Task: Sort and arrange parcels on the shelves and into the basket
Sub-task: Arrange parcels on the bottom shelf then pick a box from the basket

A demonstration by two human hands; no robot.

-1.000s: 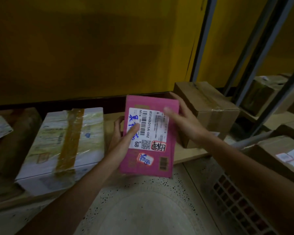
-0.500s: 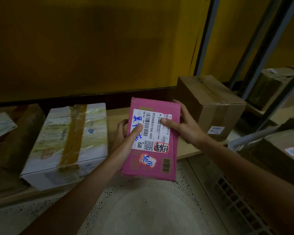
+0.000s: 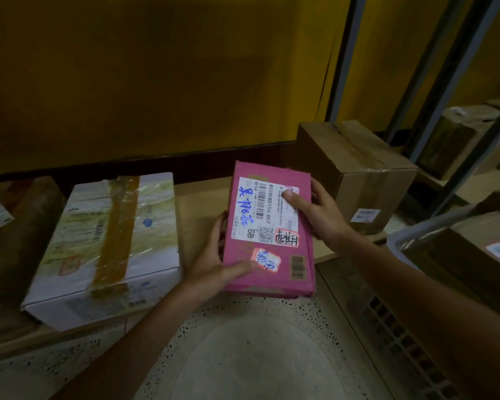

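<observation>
Left hand [image 3: 211, 264] and right hand [image 3: 318, 215] clamp the parcel [image 3: 283, 281] over the shelf [image 3: 202, 203]. Advise: set it flat between white box [image 3: 113, 241] and brown box [image 3: 358, 174], label up.

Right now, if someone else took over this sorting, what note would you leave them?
Left hand grips the pink parcel at left, thumb on top; right hand grips it at right, thumb on the label.
Parcel is held in front of the shelf gap between the white taped box and brown box, not set down.
Done: picked up.
Left: place it on the shelf or in the basket.
</observation>
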